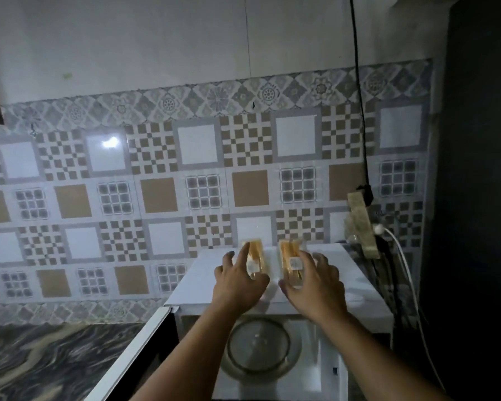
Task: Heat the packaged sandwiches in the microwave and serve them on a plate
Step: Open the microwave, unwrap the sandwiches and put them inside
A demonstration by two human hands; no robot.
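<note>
Two clear-packaged sandwiches stand side by side on top of the white microwave (pixel 198 274). My left hand (pixel 237 283) holds the left sandwich (pixel 256 250), with the index finger along its left side and the thumb at its near right. My right hand (pixel 315 282) holds the right sandwich (pixel 288 251), thumb at its near left and fingers over its right side. The microwave door (pixel 128 357) is swung open to the left. Below my hands, the glass turntable (pixel 258 345) inside the microwave has nothing on it. No plate is in view.
A dark marbled countertop (pixel 41 360) lies to the left of the microwave, under a patterned tile wall. A power strip (pixel 362 227) with plugs and cables hangs at the microwave's back right, with a black cable (pixel 359 82) running up the wall. A tall dark surface (pixel 475 198) fills the right side.
</note>
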